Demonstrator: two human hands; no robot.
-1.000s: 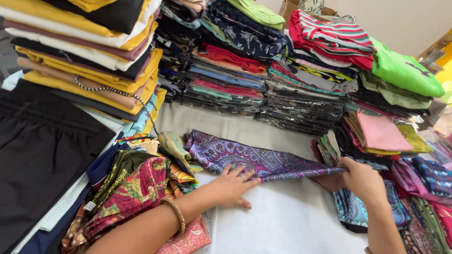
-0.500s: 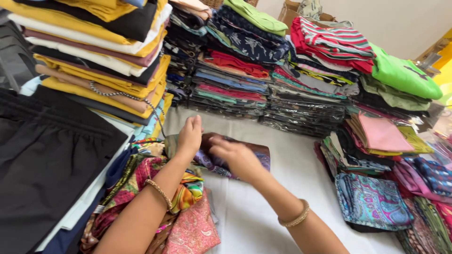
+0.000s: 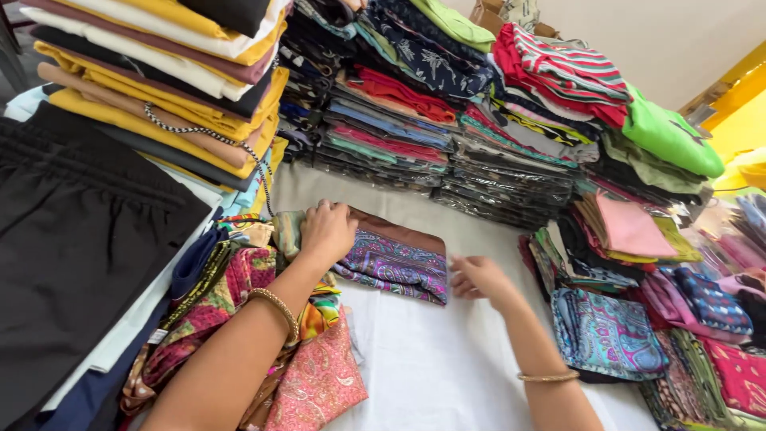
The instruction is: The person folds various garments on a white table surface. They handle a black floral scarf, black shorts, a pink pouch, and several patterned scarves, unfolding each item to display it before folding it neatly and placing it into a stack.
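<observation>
Clear plastic packets with folded dark patterned cloth inside lie in low stacks at the back of the surface, just under the piles of loose folded garments. A brown cardboard box shows at the top, behind the piles, against the pale wall. No labels, signs or screens can be made out.

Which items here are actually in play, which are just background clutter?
In play:
- left hand, pressing on the folded purple paisley cloth
- right hand, open beside that cloth
- white sheet under it

Lying about:
- yellow garment stack
- bagged clothes stacks
- teal paisley cloth
- black garment
</observation>
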